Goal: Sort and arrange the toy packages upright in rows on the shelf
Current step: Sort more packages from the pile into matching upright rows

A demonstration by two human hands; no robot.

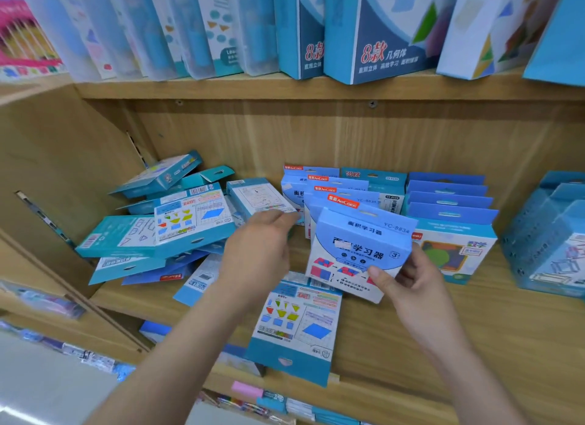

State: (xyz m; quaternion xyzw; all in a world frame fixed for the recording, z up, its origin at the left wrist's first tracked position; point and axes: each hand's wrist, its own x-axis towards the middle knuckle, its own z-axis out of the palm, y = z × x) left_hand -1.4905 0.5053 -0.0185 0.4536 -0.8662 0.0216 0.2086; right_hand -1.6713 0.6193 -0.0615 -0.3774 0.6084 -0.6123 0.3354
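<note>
The right hand (411, 276), pinching the light-blue package (361, 250) by its lower corner, should seat it upright against the matching row (335, 196) just beyond, while the left hand (259, 244), grip unclear, reaches the pile (164, 225).

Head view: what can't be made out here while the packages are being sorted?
All in the head view:
- Left hand: seen from the back, so its grip on the white-backed package is unclear.
- Dark blue row: only top tabs show behind the front package.
- Pile: lower packages are covered.
- Top-shelf boxes: cut by the upper edge.
</note>
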